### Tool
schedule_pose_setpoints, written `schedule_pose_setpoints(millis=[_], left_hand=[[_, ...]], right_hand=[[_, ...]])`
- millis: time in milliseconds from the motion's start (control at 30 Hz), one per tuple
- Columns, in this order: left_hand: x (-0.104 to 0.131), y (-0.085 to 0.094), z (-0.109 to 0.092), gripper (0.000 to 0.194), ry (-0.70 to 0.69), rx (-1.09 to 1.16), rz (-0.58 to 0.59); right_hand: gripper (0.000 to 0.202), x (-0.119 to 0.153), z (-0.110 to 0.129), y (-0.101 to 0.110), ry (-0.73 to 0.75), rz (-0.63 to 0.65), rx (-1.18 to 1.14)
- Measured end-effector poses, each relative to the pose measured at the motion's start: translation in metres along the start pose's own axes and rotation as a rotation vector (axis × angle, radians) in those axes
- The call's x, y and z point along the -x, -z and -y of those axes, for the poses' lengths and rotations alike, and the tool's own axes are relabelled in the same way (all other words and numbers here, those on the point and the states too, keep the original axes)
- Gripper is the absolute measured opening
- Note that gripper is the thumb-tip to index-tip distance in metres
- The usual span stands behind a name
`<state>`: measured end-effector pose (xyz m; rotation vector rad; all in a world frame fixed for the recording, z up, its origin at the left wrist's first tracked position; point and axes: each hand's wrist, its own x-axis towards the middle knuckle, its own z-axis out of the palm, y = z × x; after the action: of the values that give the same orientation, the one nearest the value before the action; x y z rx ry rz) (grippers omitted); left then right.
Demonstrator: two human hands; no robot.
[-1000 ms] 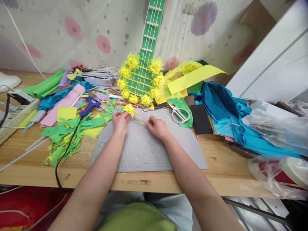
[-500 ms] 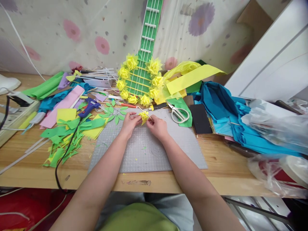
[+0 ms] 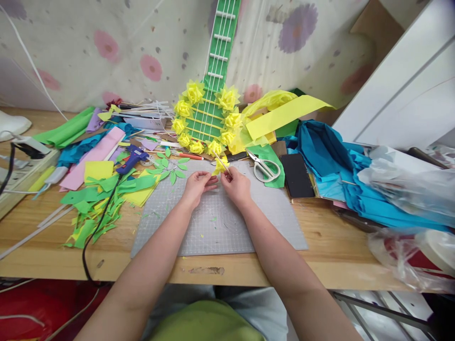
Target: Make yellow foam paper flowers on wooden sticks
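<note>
Above the grey cutting mat, my right hand is closed round a thin stick and a small yellow paper flower, which sits at its fingertips. My left hand is just to the left, its fingers apart and nothing seen in them. Behind both hands a green guitar-shaped piece leans on the wall, ringed with yellow paper flowers. Green paper leaves lie on the mat's back left part.
White-handled scissors and a black phone-like slab lie to the right. Blue paper is beyond them. A blue glue gun, its black cable and green scraps are at left.
My left hand has let go of the yellow flower and moved slightly down with its fingers spread. My right hand has shifted a little right with the flower and stick.
</note>
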<state>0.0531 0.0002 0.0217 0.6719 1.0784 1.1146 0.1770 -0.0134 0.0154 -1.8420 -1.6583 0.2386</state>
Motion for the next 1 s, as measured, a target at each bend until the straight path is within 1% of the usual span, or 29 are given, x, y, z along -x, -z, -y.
schedule_pose_setpoints(millis=[200,300,400,467,600,700,767,833,900,1000], left_hand=[[0.001,-0.001,0.002,0.022,-0.029,-0.009,0.006],[-0.001,-0.001,0.006,0.026,-0.069,-0.004,0.007],[-0.005,0.0,0.01,0.029,-0.111,-0.02,-0.018],[-0.006,0.0,0.012,0.03,-0.118,-0.036,-0.023],[-0.007,0.0,0.014,0.028,-0.101,-0.053,0.001],[-0.009,0.0,0.016,0.028,-0.126,-0.073,-0.01],[-0.012,0.001,0.019,0.029,-0.172,-0.137,-0.013],[-0.014,0.003,0.023,0.027,-0.236,-0.248,0.004],[-0.016,0.004,0.026,0.021,-0.315,-0.369,0.024],[-0.015,0.006,0.027,0.012,-0.449,-0.559,0.019]], right_hand=[[0.019,0.0,0.001,0.0,0.006,-0.006,0.002],[0.02,0.0,0.001,-0.001,0.007,0.003,0.005],[0.02,0.0,0.001,-0.002,0.012,-0.006,-0.011],[0.019,0.0,0.001,-0.003,0.012,-0.015,-0.024],[0.018,0.001,0.0,-0.003,0.01,-0.016,-0.038],[0.018,0.001,0.0,-0.003,0.014,-0.015,-0.049],[0.019,0.001,0.0,-0.003,0.01,-0.013,-0.057],[0.019,0.001,0.0,-0.004,0.004,-0.004,-0.061],[0.019,0.001,0.0,-0.005,-0.004,0.008,-0.062],[0.02,0.0,-0.001,-0.006,-0.031,0.015,-0.07]])
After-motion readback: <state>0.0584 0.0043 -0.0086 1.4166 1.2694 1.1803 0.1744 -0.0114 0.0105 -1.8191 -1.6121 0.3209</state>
